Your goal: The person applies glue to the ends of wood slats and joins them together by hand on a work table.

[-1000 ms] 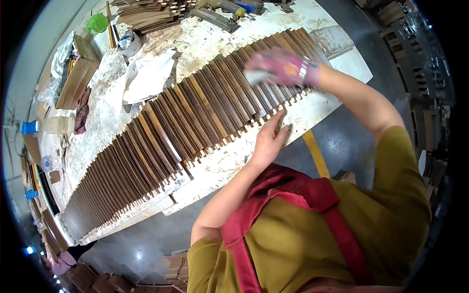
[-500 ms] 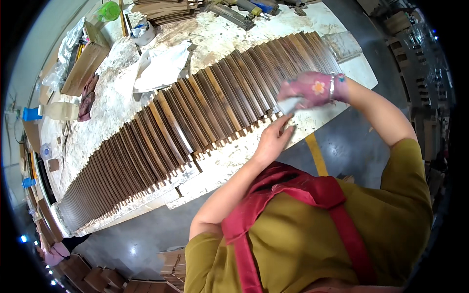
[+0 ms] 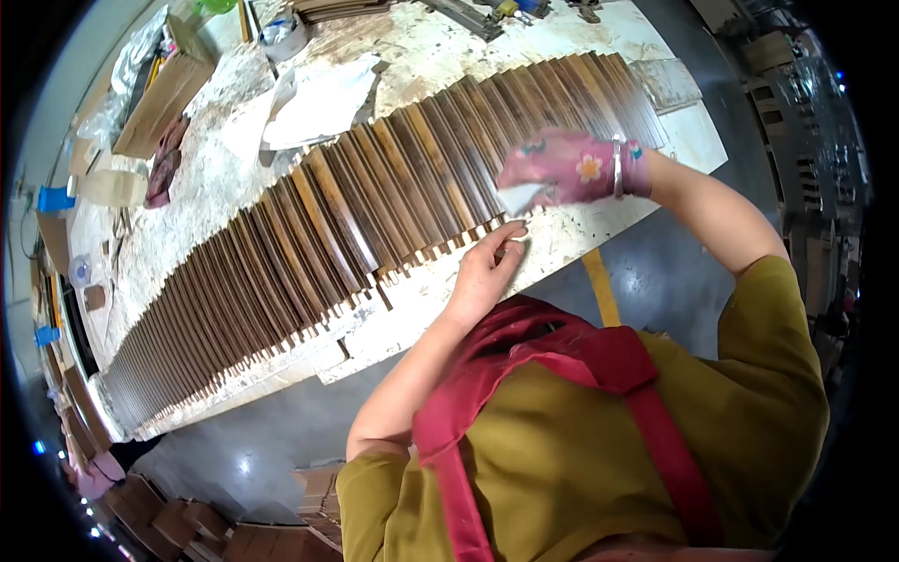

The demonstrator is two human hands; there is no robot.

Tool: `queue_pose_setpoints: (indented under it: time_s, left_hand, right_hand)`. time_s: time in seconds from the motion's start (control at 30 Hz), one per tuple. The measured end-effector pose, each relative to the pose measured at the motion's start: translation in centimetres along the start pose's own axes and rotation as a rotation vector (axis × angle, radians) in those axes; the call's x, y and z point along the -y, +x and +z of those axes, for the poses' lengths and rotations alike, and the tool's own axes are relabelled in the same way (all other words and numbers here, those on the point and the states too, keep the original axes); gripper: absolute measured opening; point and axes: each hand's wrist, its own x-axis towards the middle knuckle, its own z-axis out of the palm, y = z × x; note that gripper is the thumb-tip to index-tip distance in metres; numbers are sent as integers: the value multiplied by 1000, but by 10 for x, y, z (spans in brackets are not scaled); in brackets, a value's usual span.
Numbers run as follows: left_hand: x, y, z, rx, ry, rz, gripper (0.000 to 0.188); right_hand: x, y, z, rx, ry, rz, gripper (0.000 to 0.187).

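Note:
A long row of brown wooden strips (image 3: 351,201) lies side by side across the table, their pale narrow ends toward me. My right hand (image 3: 571,169), in a pink flowered glove, grips a small whitish pad (image 3: 521,197) over the near ends of strips right of centre. Whether the pad is a folded cloth or a sanding piece I cannot tell. My bare left hand (image 3: 483,273) is just below and left of it, fingers stretched out at the strips' near ends, with nothing visible in them.
The worktable (image 3: 412,318) is white and stained. White paper sheets (image 3: 318,105) lie behind the row, near a cardboard box (image 3: 167,98), a dark red cloth (image 3: 166,164) and a plastic bottle (image 3: 112,187). Tools (image 3: 468,17) lie at the back. Cartons (image 3: 272,541) stand on the floor.
Both hands have moved left along the near ends of the strips, the right one carrying the whitish pad. The view has shifted slightly.

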Motion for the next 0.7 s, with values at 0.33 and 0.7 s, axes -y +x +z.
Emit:
queue_pose_setpoints:
  time_s: [0.33,0.7]
  left_hand:
    - [5,-9,-8,-16,67,-52,34]
    - [-4,-36,-43,-105,184,79,28]
  right_hand:
    - [9,25,28,-448,-144,-203,33]
    - [26,78,10,-523,-209,-99,25]
